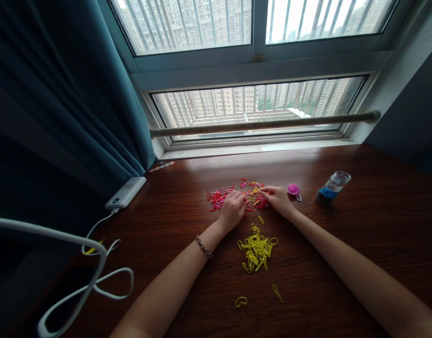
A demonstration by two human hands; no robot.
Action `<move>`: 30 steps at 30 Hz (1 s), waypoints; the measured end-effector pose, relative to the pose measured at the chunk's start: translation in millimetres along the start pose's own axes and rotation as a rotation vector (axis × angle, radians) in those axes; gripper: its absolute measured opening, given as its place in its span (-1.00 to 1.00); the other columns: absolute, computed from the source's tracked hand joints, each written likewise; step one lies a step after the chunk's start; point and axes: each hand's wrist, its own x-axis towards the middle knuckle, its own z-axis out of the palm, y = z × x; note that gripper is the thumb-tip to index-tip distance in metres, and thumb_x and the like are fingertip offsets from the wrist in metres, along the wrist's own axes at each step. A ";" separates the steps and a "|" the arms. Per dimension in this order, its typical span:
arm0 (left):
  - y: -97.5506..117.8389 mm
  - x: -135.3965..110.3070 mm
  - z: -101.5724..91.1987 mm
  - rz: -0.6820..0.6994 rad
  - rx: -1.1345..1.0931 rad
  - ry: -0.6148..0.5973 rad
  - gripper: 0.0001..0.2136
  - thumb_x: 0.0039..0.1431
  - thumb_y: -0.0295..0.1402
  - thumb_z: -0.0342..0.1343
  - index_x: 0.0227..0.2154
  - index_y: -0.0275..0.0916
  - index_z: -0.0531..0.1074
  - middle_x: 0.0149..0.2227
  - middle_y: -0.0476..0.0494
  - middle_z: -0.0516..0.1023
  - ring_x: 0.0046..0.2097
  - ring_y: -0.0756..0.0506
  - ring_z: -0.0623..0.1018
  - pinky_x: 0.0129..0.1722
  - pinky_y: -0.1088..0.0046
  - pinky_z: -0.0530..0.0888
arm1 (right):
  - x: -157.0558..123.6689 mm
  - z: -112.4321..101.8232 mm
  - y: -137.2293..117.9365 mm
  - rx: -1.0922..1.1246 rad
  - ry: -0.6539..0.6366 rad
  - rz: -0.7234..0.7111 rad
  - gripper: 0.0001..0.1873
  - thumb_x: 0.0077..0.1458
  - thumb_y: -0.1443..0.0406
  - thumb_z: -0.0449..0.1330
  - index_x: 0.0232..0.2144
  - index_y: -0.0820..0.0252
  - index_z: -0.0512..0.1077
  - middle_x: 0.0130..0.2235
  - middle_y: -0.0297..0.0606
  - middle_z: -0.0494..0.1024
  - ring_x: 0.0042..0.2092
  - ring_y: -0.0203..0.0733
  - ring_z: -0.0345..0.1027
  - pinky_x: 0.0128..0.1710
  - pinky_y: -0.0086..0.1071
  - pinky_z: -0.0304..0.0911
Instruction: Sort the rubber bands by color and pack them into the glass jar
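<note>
Left hand (232, 209): one
Right hand (279, 199): one
Bracelet (202, 247): one
Yellow band pile (257, 249): one, its bands too tangled to count
Mixed-colour band pile (221, 198): one, also too tangled to count
Loose yellow bands (261, 219): three
Glass jar (333, 188): one
Pink cup (293, 189): one
White box (126, 193): one
White cables (43, 228): number unclear
Table (181, 192): one
Curtain (110, 94): one
Window panes (188, 23): three
Rail (244, 126): one

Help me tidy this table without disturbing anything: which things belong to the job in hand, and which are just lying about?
In the job:
mixed-colour loops at the left hand and right hand
yellow loop pile

Apparently just lying about:
glass jar
purple cup-like item
white device
white cord
</note>
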 end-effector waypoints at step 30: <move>-9.2 0.6 6.7 -0.100 -0.164 0.099 -0.94 0.04 -0.40 0.11 -0.42 -0.26 0.45 -0.34 -0.13 0.51 -0.22 -0.09 0.46 -0.16 0.34 0.39 | -1.2 -16.2 -24.4 0.006 -0.945 0.339 -0.72 -0.21 0.17 0.25 -0.67 0.30 0.40 -0.68 -0.35 0.44 -0.70 -0.39 0.26 -0.77 -0.58 0.04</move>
